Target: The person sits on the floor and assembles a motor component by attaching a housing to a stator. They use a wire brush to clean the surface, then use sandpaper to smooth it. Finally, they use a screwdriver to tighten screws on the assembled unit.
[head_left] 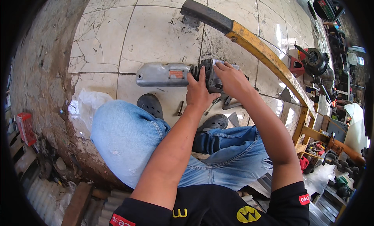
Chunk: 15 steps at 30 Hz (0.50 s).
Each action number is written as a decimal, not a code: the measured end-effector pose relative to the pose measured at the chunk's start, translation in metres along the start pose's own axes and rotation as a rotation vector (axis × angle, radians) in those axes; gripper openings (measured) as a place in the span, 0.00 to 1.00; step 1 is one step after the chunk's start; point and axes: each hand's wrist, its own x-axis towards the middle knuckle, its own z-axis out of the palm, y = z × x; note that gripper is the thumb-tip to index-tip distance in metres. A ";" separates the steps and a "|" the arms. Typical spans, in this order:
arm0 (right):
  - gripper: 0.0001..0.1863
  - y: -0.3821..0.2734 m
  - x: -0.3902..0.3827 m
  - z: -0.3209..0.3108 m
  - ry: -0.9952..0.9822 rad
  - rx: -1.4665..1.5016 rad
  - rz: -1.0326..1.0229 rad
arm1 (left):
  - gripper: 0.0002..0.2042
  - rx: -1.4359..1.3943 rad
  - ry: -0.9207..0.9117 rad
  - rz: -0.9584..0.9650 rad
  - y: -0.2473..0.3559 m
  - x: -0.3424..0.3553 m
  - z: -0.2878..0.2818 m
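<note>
On the tiled floor in front of me is a dark and silver metal machine part (212, 82), whose exact kind I cannot make out. My left hand (198, 89) is closed round its dark left end, thumb and fingers spread to either side. From the right, my right hand (231, 79) bends its fingers over the silver upper side. Lying just to the left is a long silver metal cover (157, 75) with a red label; its right end reaches the dark part. Several hand tools (228, 102) lie close below my hands, partly hidden by them.
A yellow steel beam (265, 51) with a dark end arches over the right side. Beyond it sit a red stand (297, 66) and a greasy metal assembly (314, 62). A thin bolt-like tool (180, 108) lies between my shoes. Clear plastic (87, 105) lies by my left knee.
</note>
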 end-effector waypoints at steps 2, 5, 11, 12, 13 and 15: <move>0.27 0.007 0.009 0.000 -0.058 0.046 -0.011 | 0.59 -0.017 -0.015 -0.003 0.001 0.000 -0.002; 0.27 0.010 -0.007 0.002 -0.033 0.192 -0.079 | 0.59 -0.018 0.000 -0.001 -0.001 0.000 -0.002; 0.27 0.001 -0.003 0.002 0.019 0.114 -0.050 | 0.60 -0.016 0.012 -0.010 -0.001 -0.001 -0.002; 0.27 0.005 0.004 0.004 0.021 0.094 -0.030 | 0.60 -0.019 0.006 -0.001 0.001 -0.001 -0.001; 0.27 0.009 0.011 0.007 0.017 0.116 -0.021 | 0.60 -0.021 0.003 0.003 0.001 -0.001 -0.002; 0.28 0.018 0.018 0.011 0.009 0.159 0.002 | 0.60 -0.016 -0.013 -0.003 0.005 0.000 -0.002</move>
